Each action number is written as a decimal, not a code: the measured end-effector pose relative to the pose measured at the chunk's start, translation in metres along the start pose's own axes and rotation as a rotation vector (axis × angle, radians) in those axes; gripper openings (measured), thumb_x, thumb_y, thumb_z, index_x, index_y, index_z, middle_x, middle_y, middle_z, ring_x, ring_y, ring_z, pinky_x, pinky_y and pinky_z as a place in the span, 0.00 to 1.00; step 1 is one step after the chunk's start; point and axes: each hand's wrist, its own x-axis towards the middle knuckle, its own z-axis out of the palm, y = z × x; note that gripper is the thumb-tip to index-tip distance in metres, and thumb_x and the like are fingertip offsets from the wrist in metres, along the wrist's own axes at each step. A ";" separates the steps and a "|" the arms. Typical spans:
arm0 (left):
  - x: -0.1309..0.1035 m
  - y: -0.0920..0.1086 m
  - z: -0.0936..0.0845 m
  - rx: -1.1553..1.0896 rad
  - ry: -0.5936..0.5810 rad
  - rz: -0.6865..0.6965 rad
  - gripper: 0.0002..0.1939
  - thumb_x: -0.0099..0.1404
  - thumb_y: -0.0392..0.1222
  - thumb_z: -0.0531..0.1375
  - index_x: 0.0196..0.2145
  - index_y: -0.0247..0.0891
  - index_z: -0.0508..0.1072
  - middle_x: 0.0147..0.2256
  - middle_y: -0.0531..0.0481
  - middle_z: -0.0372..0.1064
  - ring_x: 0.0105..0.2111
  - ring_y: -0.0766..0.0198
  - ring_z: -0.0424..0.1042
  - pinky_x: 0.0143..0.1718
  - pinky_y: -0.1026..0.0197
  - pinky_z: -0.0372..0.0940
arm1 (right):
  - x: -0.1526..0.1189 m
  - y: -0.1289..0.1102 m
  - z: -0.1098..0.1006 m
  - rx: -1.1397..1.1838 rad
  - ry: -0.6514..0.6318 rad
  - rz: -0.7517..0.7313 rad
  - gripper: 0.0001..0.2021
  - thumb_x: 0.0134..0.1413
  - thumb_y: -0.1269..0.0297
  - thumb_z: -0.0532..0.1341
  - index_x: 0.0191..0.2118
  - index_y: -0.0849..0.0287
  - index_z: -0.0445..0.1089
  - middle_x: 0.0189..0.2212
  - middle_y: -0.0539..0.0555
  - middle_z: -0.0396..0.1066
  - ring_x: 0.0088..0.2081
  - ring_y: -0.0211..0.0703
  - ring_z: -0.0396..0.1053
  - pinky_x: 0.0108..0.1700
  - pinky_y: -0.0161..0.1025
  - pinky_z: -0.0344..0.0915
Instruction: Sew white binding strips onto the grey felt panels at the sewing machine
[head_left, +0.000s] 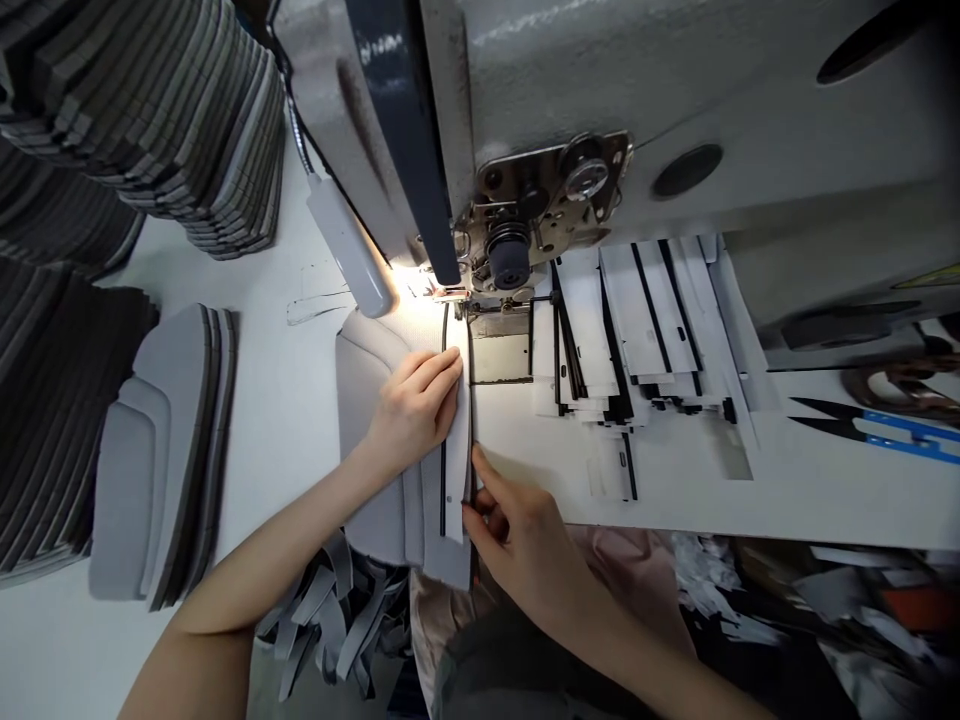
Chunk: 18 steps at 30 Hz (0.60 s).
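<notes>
A grey padded fabric panel [375, 505] lies under the sewing machine's needle area [459, 305]. Along its right edge runs a white strip with a black line [456, 455]. My left hand [420, 405] rests on the panel and strip just below the needle, fingers together and pressed down. At the lower right edge, my right hand [517, 520] pinches the panel's edge beside the strip between thumb and fingers. The far end of the strip is hidden under the presser foot.
Several white strips with black edges [622, 330] lie right of the needle. Blue-handled thread snips [900, 432] lie further right. Stacks of grey panels [172, 120] and a few loose panels [161, 450] stand left. A white lamp [349, 245] hangs beside the machine head. Grey scraps [330, 610] hang below.
</notes>
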 end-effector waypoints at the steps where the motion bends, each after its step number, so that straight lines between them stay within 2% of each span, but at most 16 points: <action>1: 0.000 0.000 0.000 -0.005 -0.004 -0.005 0.15 0.70 0.33 0.54 0.52 0.36 0.72 0.51 0.41 0.74 0.49 0.55 0.72 0.51 0.49 0.72 | 0.000 0.000 0.000 0.005 0.000 0.002 0.29 0.57 0.74 0.57 0.65 0.73 0.60 0.24 0.50 0.71 0.21 0.37 0.66 0.28 0.36 0.66; 9: 0.002 0.000 -0.002 -0.001 0.004 0.017 0.13 0.70 0.32 0.55 0.49 0.37 0.73 0.49 0.42 0.75 0.46 0.55 0.72 0.48 0.49 0.73 | 0.007 -0.001 0.001 -0.008 -0.012 0.006 0.29 0.59 0.73 0.53 0.66 0.75 0.56 0.25 0.52 0.72 0.22 0.38 0.68 0.28 0.37 0.67; 13: 0.004 -0.002 -0.002 -0.007 -0.002 0.019 0.13 0.70 0.32 0.55 0.49 0.37 0.73 0.49 0.42 0.76 0.46 0.55 0.73 0.47 0.49 0.73 | 0.009 -0.003 0.000 -0.056 -0.027 0.023 0.30 0.58 0.70 0.57 0.66 0.73 0.57 0.28 0.53 0.74 0.24 0.40 0.69 0.29 0.38 0.68; 18: 0.005 -0.005 -0.001 -0.020 -0.010 0.007 0.13 0.70 0.32 0.54 0.48 0.37 0.73 0.49 0.43 0.76 0.46 0.56 0.73 0.48 0.49 0.73 | 0.014 -0.004 -0.002 -0.110 -0.043 0.038 0.30 0.57 0.72 0.58 0.65 0.75 0.58 0.25 0.53 0.73 0.23 0.40 0.68 0.29 0.39 0.69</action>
